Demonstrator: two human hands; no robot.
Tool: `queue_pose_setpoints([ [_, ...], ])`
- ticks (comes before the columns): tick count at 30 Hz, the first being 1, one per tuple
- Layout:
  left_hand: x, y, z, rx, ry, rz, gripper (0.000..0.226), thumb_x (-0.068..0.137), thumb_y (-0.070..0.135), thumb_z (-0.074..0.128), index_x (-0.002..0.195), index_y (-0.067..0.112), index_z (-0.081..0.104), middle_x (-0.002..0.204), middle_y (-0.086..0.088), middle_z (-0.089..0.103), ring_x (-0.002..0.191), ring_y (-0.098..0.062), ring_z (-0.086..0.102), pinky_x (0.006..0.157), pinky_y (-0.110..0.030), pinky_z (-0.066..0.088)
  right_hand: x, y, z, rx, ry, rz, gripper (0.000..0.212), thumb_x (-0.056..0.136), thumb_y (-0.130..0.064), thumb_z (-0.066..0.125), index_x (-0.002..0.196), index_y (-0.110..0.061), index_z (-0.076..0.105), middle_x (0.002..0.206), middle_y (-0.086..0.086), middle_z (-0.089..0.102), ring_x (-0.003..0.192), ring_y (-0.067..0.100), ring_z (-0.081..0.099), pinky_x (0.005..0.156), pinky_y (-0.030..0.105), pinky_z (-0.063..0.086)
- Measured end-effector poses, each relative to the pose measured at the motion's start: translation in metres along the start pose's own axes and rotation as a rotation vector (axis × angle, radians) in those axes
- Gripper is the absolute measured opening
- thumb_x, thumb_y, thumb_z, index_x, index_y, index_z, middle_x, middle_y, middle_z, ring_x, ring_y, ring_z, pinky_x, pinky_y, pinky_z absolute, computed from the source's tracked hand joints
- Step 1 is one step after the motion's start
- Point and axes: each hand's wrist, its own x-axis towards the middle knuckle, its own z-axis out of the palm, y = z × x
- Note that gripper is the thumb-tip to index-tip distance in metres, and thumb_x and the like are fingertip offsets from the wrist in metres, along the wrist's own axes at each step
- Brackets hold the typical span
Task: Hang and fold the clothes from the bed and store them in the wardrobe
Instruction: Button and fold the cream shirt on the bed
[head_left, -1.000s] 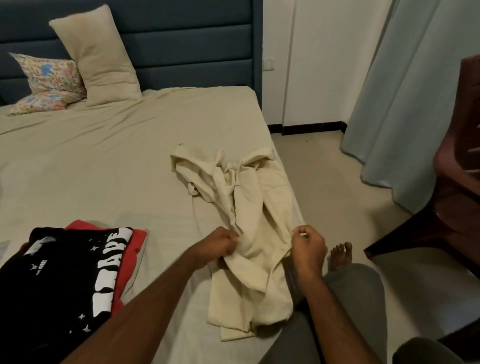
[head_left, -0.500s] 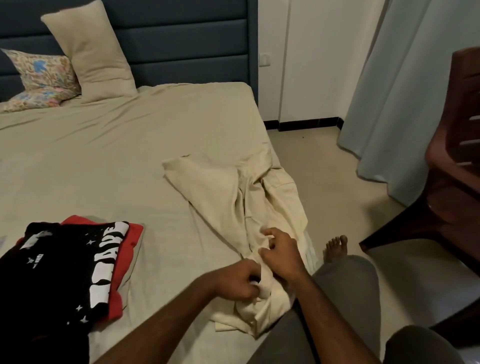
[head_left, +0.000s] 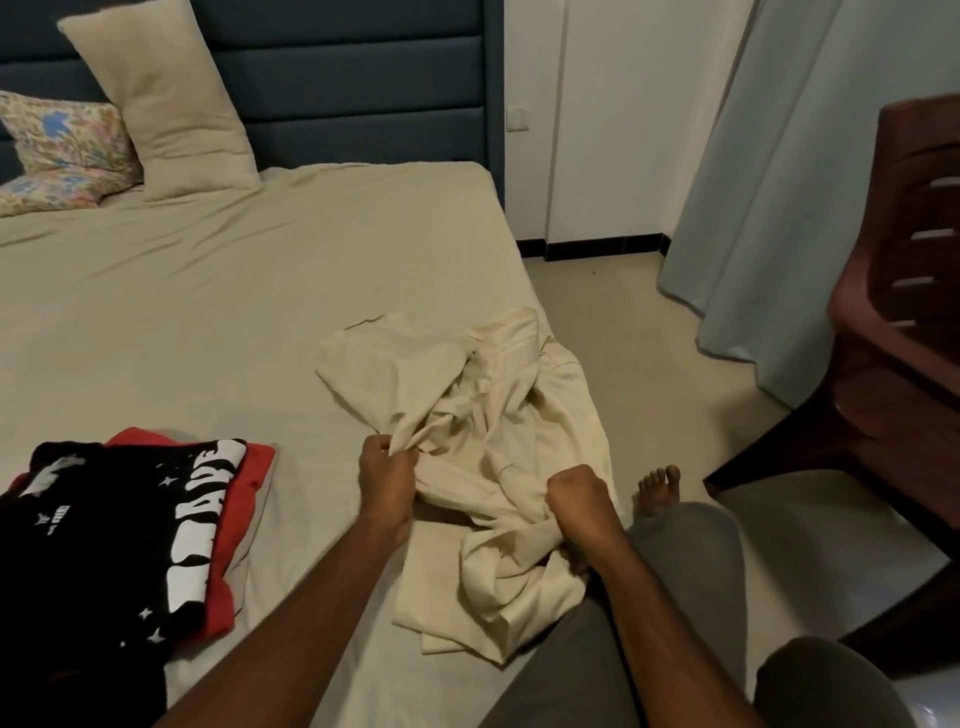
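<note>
I hold the cream garment (head_left: 498, 415) bunched at the bed's (head_left: 208, 312) near right edge, left hand (head_left: 387, 467) and right hand (head_left: 576, 493) each fisted on cloth. It looks light, limp, probably a shirt; I'd grip the shoulders. Folded black shirt (head_left: 104, 530) lies left of it, chair (head_left: 893, 338) right.

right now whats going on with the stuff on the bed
A person is sorting clothes. Both hands grip a crumpled cream garment at the bed's near edge: left hand on a bunched fold, right hand lower down. It isn't folded yet. A black printed shirt lies folded on a red one nearby.
</note>
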Motion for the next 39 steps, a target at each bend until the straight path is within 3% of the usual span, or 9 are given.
queue_pose_setpoints([
  [7, -0.022, -0.021, -0.037, 0.244, 0.023, 0.062, 0.011, 0.094, 0.012, 0.065, 0.099, 0.006, 0.057, 0.094, -0.015, 0.063, 0.069, -0.033, 0.067, 0.044, -0.033, 0.053, -0.010, -0.008, 0.003, -0.007, 0.334, -0.069, 0.015, 0.094, -0.026, 0.051, 0.083, -0.020, 0.060, 0.088, -0.004, 0.062, 0.087, 0.025, 0.061, 0.078, 0.040, 0.052],
  [12, -0.024, -0.020, -0.042, 0.763, 0.120, 0.617, 0.060, 0.073, -0.002, 0.067, 0.127, 0.017, 0.048, 0.119, -0.007, 0.053, 0.106, -0.027, 0.055, 0.083, -0.044, 0.049, -0.006, -0.026, 0.022, -0.304, -0.035, -0.534, 0.053, 0.085, -0.039, 0.066, 0.134, -0.041, 0.047, 0.137, -0.017, 0.049, 0.124, 0.011, 0.047, 0.095, 0.039, 0.031],
  [16, 0.003, 0.019, -0.007, 0.859, -0.144, 1.013, 0.042, 0.064, 0.014, 0.062, 0.106, 0.010, 0.062, 0.112, -0.007, 0.059, 0.100, -0.028, 0.059, 0.082, -0.043, 0.052, -0.015, -0.033, 0.032, -0.608, -0.043, -0.269, 0.028, 0.078, -0.024, 0.058, 0.103, -0.030, 0.069, 0.094, -0.009, 0.066, 0.092, 0.021, 0.059, 0.089, 0.045, 0.028],
  [20, 0.042, 0.050, 0.058, 0.881, -0.429, 0.864, 0.052, 0.086, 0.037, 0.066, 0.130, 0.012, 0.055, 0.131, -0.004, 0.058, 0.119, -0.025, 0.055, 0.100, -0.046, 0.047, -0.011, -0.026, 0.015, -0.535, 0.107, -0.048, 0.019, 0.073, -0.025, 0.051, 0.080, -0.021, 0.069, 0.074, -0.008, 0.057, 0.072, 0.022, 0.051, 0.081, 0.042, 0.023],
  [24, 0.079, 0.063, 0.102, 1.105, -0.486, 0.555, 0.048, 0.087, 0.049, 0.070, 0.124, 0.023, 0.054, 0.119, 0.003, 0.062, 0.124, -0.026, 0.053, 0.103, -0.047, 0.033, -0.016, -0.021, 0.017, -0.363, 0.225, -0.125, 0.026, 0.082, -0.041, 0.048, 0.079, -0.024, 0.067, 0.081, -0.013, 0.063, 0.081, 0.012, 0.057, 0.086, 0.041, 0.029],
  [28, 0.039, 0.071, 0.111, 1.238, -0.485, 0.918, 0.017, 0.095, 0.034, 0.053, 0.082, 0.024, 0.049, 0.082, 0.007, 0.056, 0.100, -0.025, 0.060, 0.103, -0.050, 0.027, -0.004, -0.036, 0.002, 0.097, 0.604, -0.220, 0.026, 0.092, -0.051, 0.055, 0.084, -0.027, 0.064, 0.082, -0.015, 0.063, 0.079, 0.010, 0.060, 0.079, 0.038, 0.047],
  [31, -0.007, 0.069, 0.097, 1.154, -0.728, 1.271, 0.015, 0.089, 0.031, 0.059, 0.094, 0.018, 0.058, 0.087, 0.002, 0.065, 0.085, -0.022, 0.062, 0.095, -0.047, 0.043, 0.004, -0.053, 0.000, 0.716, 0.362, 0.151, 0.050, 0.079, -0.074, 0.061, 0.096, -0.027, 0.067, 0.091, -0.005, 0.074, 0.087, 0.018, 0.071, 0.080, 0.043, 0.059],
  [34, -0.020, 0.076, 0.070, 0.855, -1.137, 0.955, 0.020, 0.085, 0.015, 0.070, 0.104, 0.011, 0.072, 0.090, 0.004, 0.074, 0.082, -0.011, 0.069, 0.076, -0.028, 0.056, 0.009, -0.046, 0.004, 1.110, 0.203, 0.347, 0.021, 0.089, -0.025, 0.068, 0.104, -0.011, 0.072, 0.094, 0.012, 0.077, 0.078, 0.025, 0.075, 0.064, 0.036, 0.059],
  [39, 0.029, 0.103, 0.060, 0.686, -0.748, 0.923, 0.054, 0.077, 0.024, 0.075, 0.129, 0.022, 0.060, 0.123, 0.000, 0.063, 0.113, -0.009, 0.060, 0.088, -0.039, 0.056, 0.012, -0.042, -0.010, 1.005, 0.292, 0.192, 0.017, 0.100, -0.019, 0.058, 0.102, -0.021, 0.075, 0.099, 0.009, 0.078, 0.095, 0.032, 0.074, 0.086, 0.055, 0.060],
])
